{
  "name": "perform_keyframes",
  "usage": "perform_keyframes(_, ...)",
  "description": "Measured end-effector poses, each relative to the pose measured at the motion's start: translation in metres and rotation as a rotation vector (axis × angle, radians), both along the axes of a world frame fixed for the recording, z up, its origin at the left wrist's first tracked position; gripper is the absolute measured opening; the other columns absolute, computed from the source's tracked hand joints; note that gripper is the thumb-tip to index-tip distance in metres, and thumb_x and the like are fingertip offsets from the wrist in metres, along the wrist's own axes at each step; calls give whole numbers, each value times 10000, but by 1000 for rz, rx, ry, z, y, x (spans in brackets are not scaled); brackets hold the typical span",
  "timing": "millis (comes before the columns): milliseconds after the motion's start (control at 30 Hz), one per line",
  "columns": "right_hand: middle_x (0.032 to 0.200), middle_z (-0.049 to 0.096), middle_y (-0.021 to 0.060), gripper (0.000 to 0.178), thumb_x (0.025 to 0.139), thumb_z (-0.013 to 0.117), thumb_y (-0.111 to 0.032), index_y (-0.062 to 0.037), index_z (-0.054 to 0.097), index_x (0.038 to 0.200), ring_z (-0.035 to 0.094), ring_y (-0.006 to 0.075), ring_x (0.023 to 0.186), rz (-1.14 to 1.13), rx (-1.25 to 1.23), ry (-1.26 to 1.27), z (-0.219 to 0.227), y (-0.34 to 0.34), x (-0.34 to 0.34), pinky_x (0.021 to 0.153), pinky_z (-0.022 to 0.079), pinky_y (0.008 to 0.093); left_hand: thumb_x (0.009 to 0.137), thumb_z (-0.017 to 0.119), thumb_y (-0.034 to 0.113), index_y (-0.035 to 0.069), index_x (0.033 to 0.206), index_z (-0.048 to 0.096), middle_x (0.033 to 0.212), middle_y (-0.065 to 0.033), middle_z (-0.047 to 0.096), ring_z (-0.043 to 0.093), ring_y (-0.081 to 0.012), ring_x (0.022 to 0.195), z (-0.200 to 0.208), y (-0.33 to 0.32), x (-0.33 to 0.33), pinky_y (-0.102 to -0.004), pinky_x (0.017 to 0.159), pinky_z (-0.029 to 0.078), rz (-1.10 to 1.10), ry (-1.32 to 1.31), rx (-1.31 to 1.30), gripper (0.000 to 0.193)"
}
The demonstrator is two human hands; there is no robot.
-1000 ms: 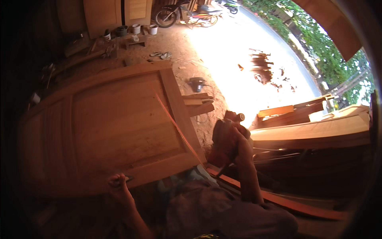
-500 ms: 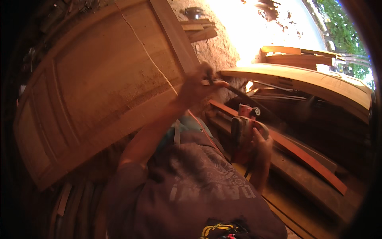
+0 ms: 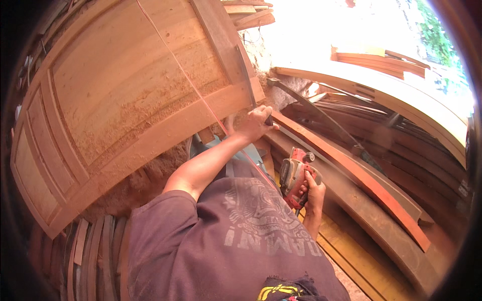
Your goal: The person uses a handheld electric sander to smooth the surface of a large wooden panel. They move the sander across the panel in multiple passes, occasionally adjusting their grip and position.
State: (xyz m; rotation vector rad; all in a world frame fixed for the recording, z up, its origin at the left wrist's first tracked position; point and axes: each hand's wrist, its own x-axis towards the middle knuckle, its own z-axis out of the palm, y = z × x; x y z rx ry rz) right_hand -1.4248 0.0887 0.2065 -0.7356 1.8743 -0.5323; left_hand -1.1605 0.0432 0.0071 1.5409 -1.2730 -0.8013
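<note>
My right hand [image 3: 312,193] grips a red electric planer [image 3: 297,170] with a black knob, held beside my body over the boards. Ahead of it, my left hand [image 3: 258,120] is closed around a dark handle at the near corner of a large panelled wooden door [image 3: 150,135]. A long, thin dark blade [image 3: 246,75] runs up from that hand across the door's edge; its exact kind is unclear. Wood shavings and dust lie on the door's panel. An orange-pink cord [image 3: 181,72] crosses the door and passes under my left forearm.
Right of me lie a reddish wooden strip [image 3: 371,185], a thick brown beam [image 3: 361,210] and a dark metal bar [image 3: 321,113]. Pale curved boards [image 3: 381,93] are stacked farther off at the right. Upright wood offcuts [image 3: 95,256] stand at the lower left.
My left hand has moved lower, and the blade now points up over the door's edge. The planer has come slightly lower and left, nearer my body. The picture has become brighter.
</note>
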Motion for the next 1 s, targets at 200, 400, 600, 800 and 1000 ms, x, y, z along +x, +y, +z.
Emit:
perform_keyframes(200, 755, 585, -46, 176, 986, 803, -210, -78, 697, 1033, 527, 56, 561, 96, -26, -24, -4, -14, 3, 484, 415, 238, 829, 872, 465, 34, 1038, 572, 1037, -195, 667, 686, -398, 1058, 0, -8, 2, -498, 899, 548, 1, 13, 104, 566)
perform_keyframes(400, 740, 587, -59, 203, 1000, 801, -249, -76, 705, 1049, 515, 36, 564, 203, 4, -38, -10, -39, 9, 492, 393, 222, 839, 854, 481, 43, 1103, 616, 1110, -188, 686, 689, -388, 1100, 20, -10, 8, -501, 961, 519, -46, -80, 186, 564)
perform_keyframes(600, 760, 572, -32, 424, 1118, 597, -410, -16, 702, 1002, 487, 80, 603, 552, -212, 2, -38, -59, 26, 561, 408, 277, 862, 816, 542, 90, 1106, 682, 1037, -101, 750, 727, -293, 1033, 27, 58, 60, -451, 966, 465, -83, -578, 310, 531)
perform_keyframes(800, 722, 629, 57, 367, 1085, 591, -296, 36, 747, 1100, 567, 149, 697, 867, -511, -46, -93, -96, 106, 673, 495, 350, 857, 801, 632, 94, 1003, 647, 916, -126, 739, 717, -325, 958, 0, 114, 145, -482, 960, 424, 80, -634, 680, 579)
perform_keyframes(1000, 718, 645, 113, 357, 1056, 621, -308, 27, 745, 1057, 597, 161, 692, 966, -328, -104, -120, -119, 135, 671, 509, 362, 858, 742, 713, 84, 1091, 621, 977, -149, 730, 693, -375, 1021, -14, 124, 142, -500, 978, 395, 170, -544, 630, 682)
